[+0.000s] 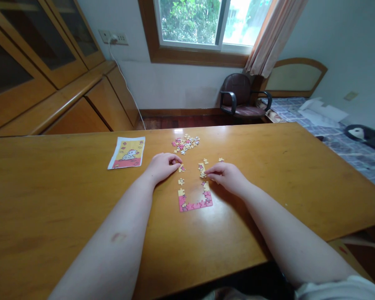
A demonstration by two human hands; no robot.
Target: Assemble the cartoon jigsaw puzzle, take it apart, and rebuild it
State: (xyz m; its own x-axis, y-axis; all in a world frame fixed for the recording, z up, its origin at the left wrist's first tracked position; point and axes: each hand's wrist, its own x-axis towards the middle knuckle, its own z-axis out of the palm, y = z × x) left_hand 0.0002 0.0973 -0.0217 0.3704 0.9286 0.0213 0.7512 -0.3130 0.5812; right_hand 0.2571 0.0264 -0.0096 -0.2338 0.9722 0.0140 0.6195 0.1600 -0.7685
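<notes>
Jigsaw border (pixel 195 203) on the wooden surface (pixel 65 200): I have the bottom edge and 2 sides partly joined, the top open, and a loose pile of pieces (pixel 185 143) remains beyond it. The right hand (pixel 226 178) holds a piece (pixel 201 171) between closed fingers; the left hand (pixel 161 166) lies curled, and I cannot tell whether it holds anything.

Daylight is entering thru window (pixel 189 25), blowing out R pane; glare is streaking far end of wooden table (pixel 176 131); wide-angle distortion is bending cabinet (pixel 40 54) at frame edge; soft shadow is falling under R hand (pixel 226 178).
</notes>
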